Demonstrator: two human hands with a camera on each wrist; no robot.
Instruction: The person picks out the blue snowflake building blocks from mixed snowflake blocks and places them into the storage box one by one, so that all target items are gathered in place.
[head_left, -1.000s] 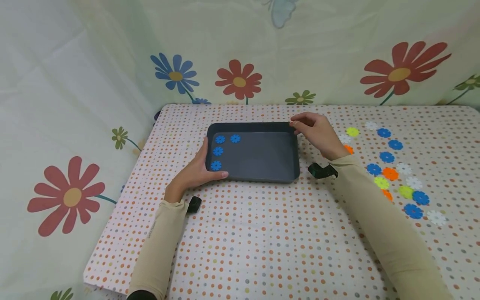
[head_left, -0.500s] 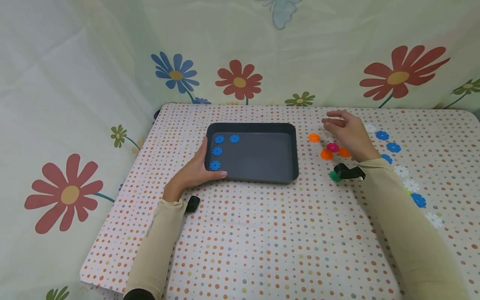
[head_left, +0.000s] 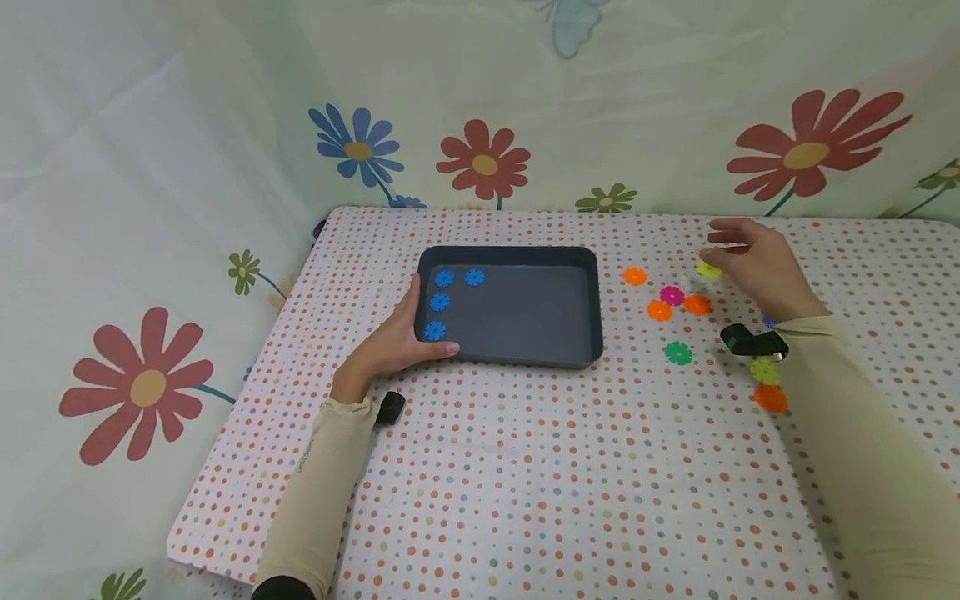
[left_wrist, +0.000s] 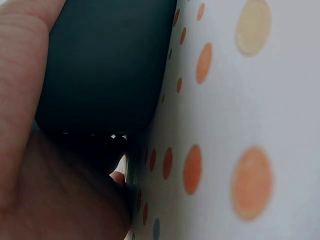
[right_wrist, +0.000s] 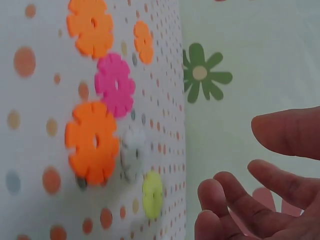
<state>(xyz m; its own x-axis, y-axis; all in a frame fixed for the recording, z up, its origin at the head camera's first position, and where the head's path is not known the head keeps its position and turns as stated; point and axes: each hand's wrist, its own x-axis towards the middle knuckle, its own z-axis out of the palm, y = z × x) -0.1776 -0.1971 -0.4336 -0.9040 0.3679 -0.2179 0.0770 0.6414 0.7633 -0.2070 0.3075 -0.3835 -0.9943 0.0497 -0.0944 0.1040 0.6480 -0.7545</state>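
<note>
A dark grey rectangular tray [head_left: 525, 317] lies on the dotted table. My left hand [head_left: 386, 342] grips its left end, the thumb along the front rim and the fingers along the side. In the left wrist view, the thumb lies against the dark tray wall [left_wrist: 107, 65]. Several blue notched plastic discs [head_left: 439, 302] sit in the tray along its left side. My right hand [head_left: 761, 262] hovers over the table's right part, near a yellow disc [head_left: 708, 269]. In the right wrist view, the thumb and loosely bent fingers are apart with nothing between them.
Right of the tray lie orange discs [head_left: 660, 311], a pink disc [head_left: 672, 296], a green disc [head_left: 678, 353] and a white disc [right_wrist: 133, 155]. The right forearm [head_left: 862, 433] covers part of the table there. A flowered cloth [head_left: 660, 108] hangs behind the table.
My right hand has moved rightward from the tray's far right corner to over the loose discs, uncovering orange, pink and green ones. The left hand and the discs in the tray stay put.
</note>
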